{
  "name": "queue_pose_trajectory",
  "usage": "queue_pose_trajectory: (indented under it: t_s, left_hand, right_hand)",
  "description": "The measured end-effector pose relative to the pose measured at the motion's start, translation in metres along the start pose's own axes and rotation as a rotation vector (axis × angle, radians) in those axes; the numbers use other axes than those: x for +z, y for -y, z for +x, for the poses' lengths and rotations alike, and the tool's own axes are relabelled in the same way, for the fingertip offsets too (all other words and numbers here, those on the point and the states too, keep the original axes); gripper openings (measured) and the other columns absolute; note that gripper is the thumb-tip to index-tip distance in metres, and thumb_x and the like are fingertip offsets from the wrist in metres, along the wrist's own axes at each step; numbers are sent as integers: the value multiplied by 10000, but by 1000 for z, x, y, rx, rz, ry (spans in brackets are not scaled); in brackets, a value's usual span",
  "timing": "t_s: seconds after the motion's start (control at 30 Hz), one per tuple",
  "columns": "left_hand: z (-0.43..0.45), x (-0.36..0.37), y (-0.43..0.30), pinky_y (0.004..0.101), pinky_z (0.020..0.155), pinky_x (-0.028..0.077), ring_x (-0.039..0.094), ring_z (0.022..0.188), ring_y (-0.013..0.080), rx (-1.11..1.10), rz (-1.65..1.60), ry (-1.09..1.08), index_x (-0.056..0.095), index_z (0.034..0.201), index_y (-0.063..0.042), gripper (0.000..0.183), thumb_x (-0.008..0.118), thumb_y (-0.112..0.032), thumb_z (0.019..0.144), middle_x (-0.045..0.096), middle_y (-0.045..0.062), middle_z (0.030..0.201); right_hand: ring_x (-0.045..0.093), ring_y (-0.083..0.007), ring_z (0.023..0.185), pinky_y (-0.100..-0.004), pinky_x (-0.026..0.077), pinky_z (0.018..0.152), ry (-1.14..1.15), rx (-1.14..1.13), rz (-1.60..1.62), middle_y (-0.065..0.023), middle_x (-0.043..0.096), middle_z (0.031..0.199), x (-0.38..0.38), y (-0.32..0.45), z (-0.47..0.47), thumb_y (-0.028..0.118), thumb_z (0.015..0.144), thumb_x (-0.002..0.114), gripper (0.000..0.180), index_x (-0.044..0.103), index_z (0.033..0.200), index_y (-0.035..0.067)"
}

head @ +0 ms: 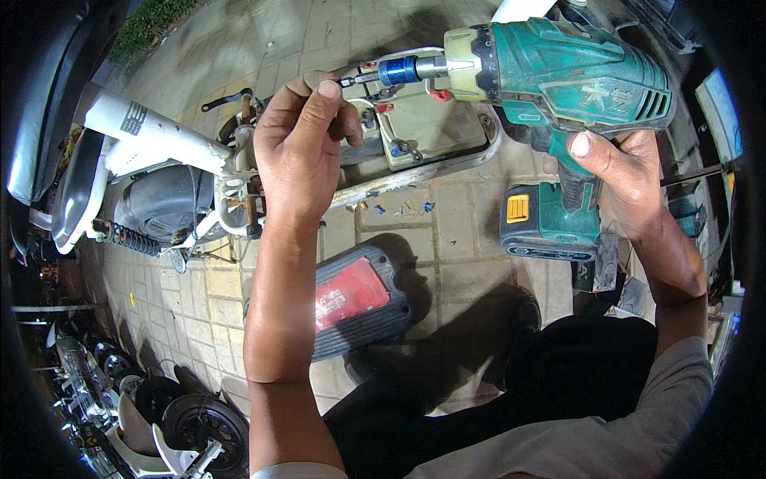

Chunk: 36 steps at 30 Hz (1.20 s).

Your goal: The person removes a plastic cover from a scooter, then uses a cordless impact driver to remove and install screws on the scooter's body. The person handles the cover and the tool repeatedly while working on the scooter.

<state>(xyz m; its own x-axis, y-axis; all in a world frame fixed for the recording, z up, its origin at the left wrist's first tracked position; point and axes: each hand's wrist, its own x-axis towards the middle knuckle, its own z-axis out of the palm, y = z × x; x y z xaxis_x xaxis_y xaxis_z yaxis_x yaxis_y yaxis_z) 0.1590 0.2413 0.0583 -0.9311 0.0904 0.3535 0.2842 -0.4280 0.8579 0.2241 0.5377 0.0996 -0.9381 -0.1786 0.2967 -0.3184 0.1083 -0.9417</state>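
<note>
My right hand [625, 173] grips the handle of a green cordless drill [586, 78], held level with its chuck toward the left. From the chuck extends a bit holder with a blue collar [399, 70] and a slim driver bit [363, 78]. My left hand [308, 135] pinches the end of that bit between thumb and fingers; the very tip is hidden. Below and behind the bit lies the open battery bay of a white scooter frame [413, 175]. It holds pale batteries [434, 135] with cables bolted to their terminals.
Several small screws and blue pieces [404, 208] lie on the paving [461, 239]. Nearer me rests a ribbed black plastic cover [365, 299] with a red label. The scooter's rear wheel [161, 194] and shock spring [128, 238] are at left; parked two-wheelers [203, 425] stand lower left.
</note>
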Motion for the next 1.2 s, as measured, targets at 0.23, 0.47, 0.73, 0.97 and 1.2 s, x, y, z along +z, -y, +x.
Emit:
queue_pose_trajectory:
  t_s: [0.23,0.47,0.73,0.97,1.2]
  left_hand:
    - [6,-8,0,278,648,356,435,738,142,-97,-224,-61,573,1044,-33,250,523,-275,1007,544,42,886]
    - [7,-12,2,286,715,408,464,816,156,-184,-432,4,523,1226,43,382,452,-276,1027,546,77,982]
    - [-1,-11,7,264,725,450,491,823,140,-155,-451,43,553,1239,11,291,516,-147,997,573,65,969]
    - [0,-13,11,263,709,450,496,811,140,-128,-409,94,579,1204,-8,267,529,-168,996,539,46,903]
    - [0,-14,14,271,707,463,509,806,140,-107,-361,64,572,1223,-22,271,524,-164,998,575,61,939]
  right_hand:
    - [690,-171,786,-314,584,699,7,-5,23,-114,694,971,1,1,0,208,875,718,355,617,1150,7]
    - [675,-148,792,-299,552,740,47,-2,21,-89,697,951,2,3,1,188,886,706,306,626,1131,24]
    - [672,-146,782,-295,552,720,37,-67,20,-82,693,936,9,7,4,162,887,704,290,623,1125,19]
    - [673,-145,779,-292,553,716,34,-76,-26,-84,694,936,8,6,4,165,889,703,285,623,1122,21]
    - [674,-148,775,-293,553,711,58,-70,-12,-87,697,931,9,4,5,161,896,696,266,626,1112,24]
